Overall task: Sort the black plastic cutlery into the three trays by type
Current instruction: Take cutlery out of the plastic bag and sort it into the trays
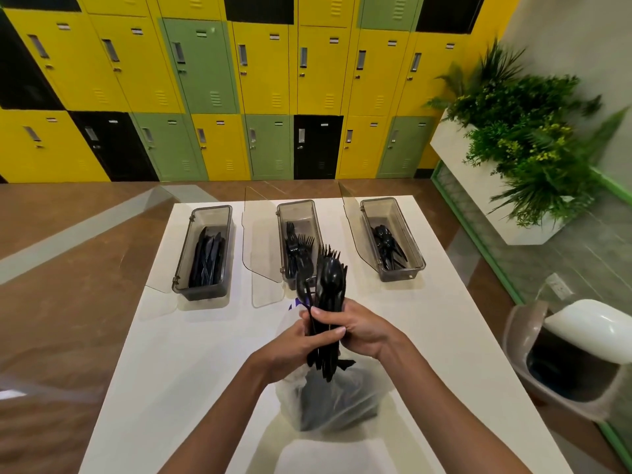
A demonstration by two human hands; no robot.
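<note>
Three lidded clear trays stand in a row at the far side of the white desk (191, 354), lids swung open: left tray (204, 249) with knives, middle tray (298, 241) with forks, right tray (392, 238) with spoons.

Item in hand: mixed bundle of black cutlery (325, 302), forks and spoons showing at the top, held upright above a plastic bag (337, 395) that holds more unsorted pieces. Left hand (290, 347) wraps the handles from the left; right hand (359, 333) closes round them from the right. Both hands grip the bundle.

Risks, as judged: tines and bowls are interlocked, so pulling one piece may drag others loose onto the desk or back into the bag. A wrong type could ride along unnoticed into a tray. The upright lid beside each tray could be knocked by a reaching wrist.

Clearance: bare desk lies between bag and trays, with gaps between trays. Trays sit near the far edge; a chair (567, 357) stands off the right edge.
</note>
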